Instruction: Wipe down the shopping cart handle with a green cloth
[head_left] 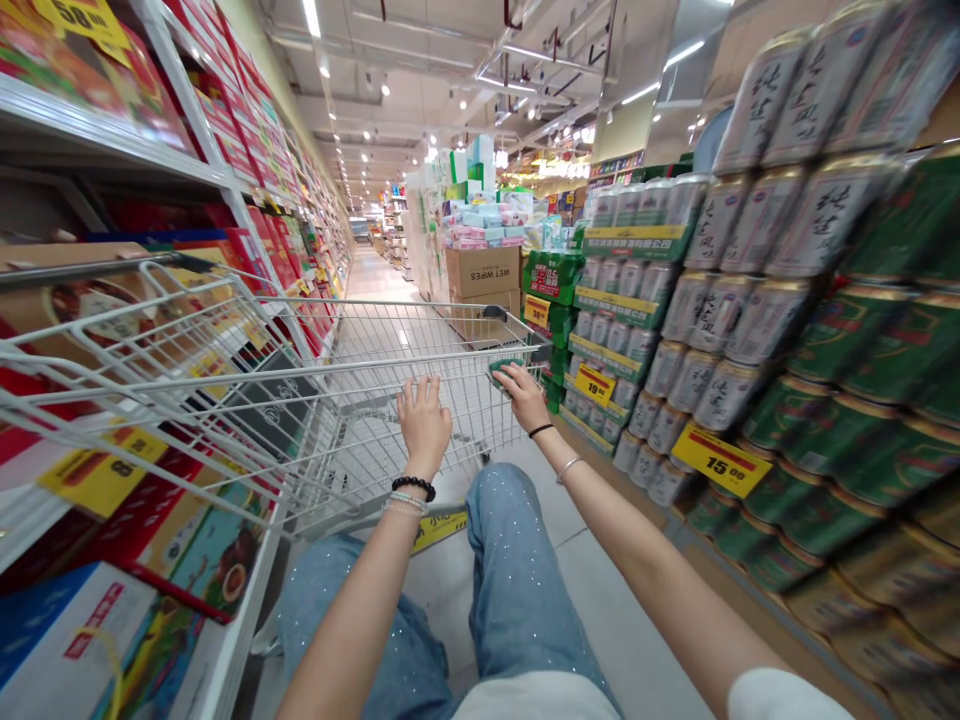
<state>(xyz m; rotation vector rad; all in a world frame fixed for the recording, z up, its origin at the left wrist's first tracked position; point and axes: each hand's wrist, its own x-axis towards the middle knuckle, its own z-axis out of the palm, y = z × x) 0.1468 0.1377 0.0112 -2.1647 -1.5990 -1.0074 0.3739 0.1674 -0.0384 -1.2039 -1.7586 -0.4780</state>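
1. The left hand [424, 420] is closed, with its fingers curled over the handle bar [463, 378] of a wire shopping cart [375, 325].
2. The right hand [525, 395] is closed too. It holds the green grip [504, 366] at the right end of that bar.
3. The left wrist has a black bead bracelet [413, 486]. The right wrist has a thin black band [540, 430].
4. The cart is right in front of the person, in the middle of a shop aisle, a bit nearer the left side. Below the arms you can see blue jeans [517, 580].
5. On the left, just beside the cart, are shelves [112, 135] full of red boxes [255, 150].
6. On the right are big stacks of silver cans [720, 300] and green cans [862, 430]. A yellow price tag [720, 460] hangs on them.
7. Farther ahead, past the cart, sits a brown box [482, 272] that says WET WIPES.
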